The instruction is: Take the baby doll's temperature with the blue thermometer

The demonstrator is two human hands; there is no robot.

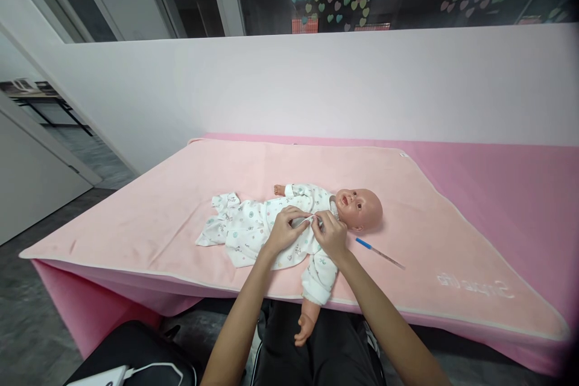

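Note:
A baby doll [360, 208] lies on its back with its head to the right, dressed in a white patterned onesie [253, 226]. Over its chest, my left hand [288, 228] pinches the front edge of the onesie. Close beside it, my right hand [330, 232] grips the same edge near the neckline, fingers pressed together. Whatever small fastening may lie between the fingertips is too small to make out. One doll arm [309, 316] hangs over the table's front edge, and its other hand [279, 190] rests on the far side. The onesie's legs lie flat to the left.
A pen-like stick with a blue end [380, 252] lies right of my right hand. The peach blanket [149, 193] covers a pink tablecloth [511, 193]. A white wall [316, 90] stands behind. A white device with a cable [102, 377] sits on a black seat at lower left.

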